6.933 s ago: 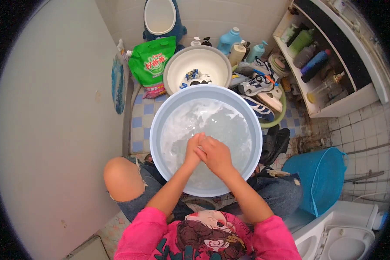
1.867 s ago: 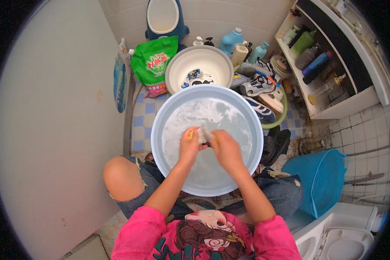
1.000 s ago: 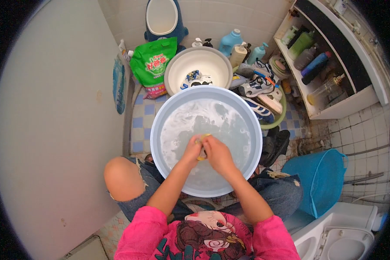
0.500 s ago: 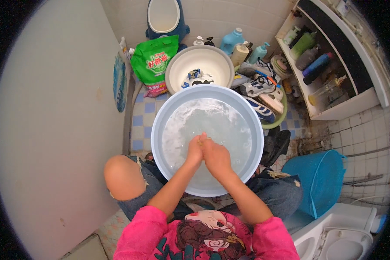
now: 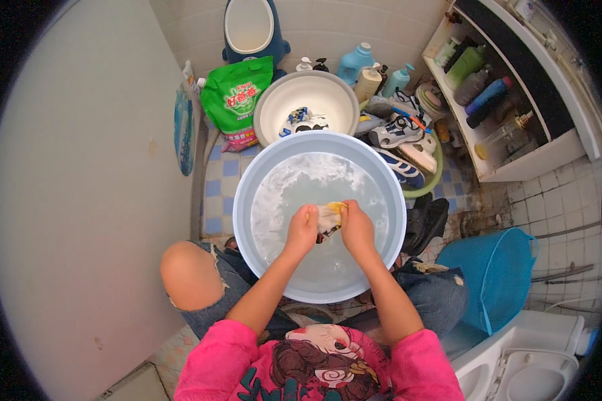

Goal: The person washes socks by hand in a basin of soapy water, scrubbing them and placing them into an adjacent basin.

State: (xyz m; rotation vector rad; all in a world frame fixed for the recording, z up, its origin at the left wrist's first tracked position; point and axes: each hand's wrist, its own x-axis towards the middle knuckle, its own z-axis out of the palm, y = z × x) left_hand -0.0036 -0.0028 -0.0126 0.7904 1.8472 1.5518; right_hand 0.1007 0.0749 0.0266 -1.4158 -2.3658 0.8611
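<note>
Between my two hands a small wet piece of cloth (image 5: pixel 329 218), white with yellow and dark patches, is stretched over a large pale blue basin (image 5: pixel 242 217). My left hand (image 5: pixel 302 231) pinches its left side. The right side is gripped by the fingers of my right hand (image 5: pixel 358 230). Cloudy, sudsy water (image 5: pixel 287 184) fills the basin below, with white foam mostly along the far and left parts. Whether the cloth's lower edge touches the water, I cannot tell.
Behind stands a white basin (image 5: pixel 267 110) holding patterned cloth (image 5: pixel 304 120). A green detergent bag (image 5: pixel 237 97) is left of it; bottles (image 5: pixel 368 83) and shoes (image 5: pixel 401 130) are on its right. Farther right are black slippers (image 5: pixel 427 224), a blue bucket (image 5: pixel 481 274) and a shelf (image 5: pixel 528 164).
My hands were pressed together around something mostly hidden. Now they have moved apart, and the cloth shows stretched between them.
</note>
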